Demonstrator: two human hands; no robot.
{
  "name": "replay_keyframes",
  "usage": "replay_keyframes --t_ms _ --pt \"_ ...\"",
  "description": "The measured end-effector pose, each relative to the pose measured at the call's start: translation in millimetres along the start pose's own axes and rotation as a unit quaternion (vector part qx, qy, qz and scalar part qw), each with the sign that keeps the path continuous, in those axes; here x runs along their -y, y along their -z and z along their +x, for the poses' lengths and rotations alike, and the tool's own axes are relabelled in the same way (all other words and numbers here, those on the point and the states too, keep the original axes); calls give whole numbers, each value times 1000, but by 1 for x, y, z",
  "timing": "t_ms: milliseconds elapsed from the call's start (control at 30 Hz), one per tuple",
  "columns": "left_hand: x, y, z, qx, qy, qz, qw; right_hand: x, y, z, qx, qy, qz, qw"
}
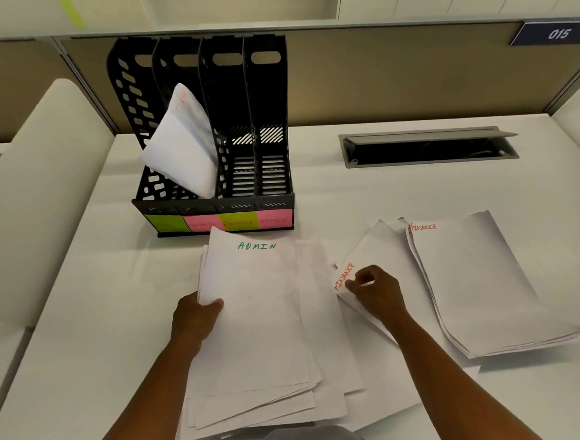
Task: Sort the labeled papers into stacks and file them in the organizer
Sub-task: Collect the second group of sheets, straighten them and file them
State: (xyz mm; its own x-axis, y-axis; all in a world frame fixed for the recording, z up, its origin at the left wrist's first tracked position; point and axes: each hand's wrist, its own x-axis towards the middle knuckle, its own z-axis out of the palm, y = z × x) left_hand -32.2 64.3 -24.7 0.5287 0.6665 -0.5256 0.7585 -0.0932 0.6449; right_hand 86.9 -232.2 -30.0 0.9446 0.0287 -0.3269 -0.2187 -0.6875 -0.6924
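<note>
A loose stack of white papers (265,324) lies in front of me, its top sheet marked ADMIN in green. My left hand (194,317) grips that stack's left edge, thumb on top. My right hand (377,292) pinches the corner of a skewed sheet marked FINANCE (370,259) in red. To the right rests a neater FINANCE stack (482,285). The black four-slot organizer (219,204) stands at the back, with green and pink sticky labels along its front. A bundle of papers (182,145) leans in its second slot.
A recessed cable tray (427,148) with a raised lid is set into the white desk (81,303) at the back right. A partition with a blue plate reading 015 (557,33) runs behind. A padded divider (39,189) stands on the left.
</note>
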Motion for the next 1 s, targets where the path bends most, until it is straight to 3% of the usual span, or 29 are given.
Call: replay_keyframes --t_ms 133,267,367,433,533,567,633,767,867,933,1000 --pt "-7 -9 -14 75 -19 -44 996 13 -1 -11 88 -31 143 985" --pt "-11 -17 -25 190 -33 -84 978 28 -6 -23 164 3 231 959" --pt "-12 -20 -25 237 -55 -119 963 19 -11 -20 169 -9 255 952" --pt "-7 -21 -20 159 -73 -135 975 14 -11 -17 148 -18 215 965" --pt "11 -11 -5 -110 -19 -73 991 7 -6 -14 113 -30 158 980" --pt "18 -6 -1 -158 7 -45 986 4 -5 -14 108 -36 154 982" --pt "27 0 8 -140 44 -44 988 -1 -7 -14 104 -47 149 982" --pt "16 -5 13 10 85 -127 988 -6 -14 -19 88 -71 155 982" --pt "9 -8 7 67 67 -28 995 -5 -15 -20 91 -76 155 981" --pt "12 -12 7 55 35 90 994 -5 -14 -20 93 -80 153 981" --pt "9 -12 1 34 2 78 996 -6 -15 -19 90 -85 147 981"
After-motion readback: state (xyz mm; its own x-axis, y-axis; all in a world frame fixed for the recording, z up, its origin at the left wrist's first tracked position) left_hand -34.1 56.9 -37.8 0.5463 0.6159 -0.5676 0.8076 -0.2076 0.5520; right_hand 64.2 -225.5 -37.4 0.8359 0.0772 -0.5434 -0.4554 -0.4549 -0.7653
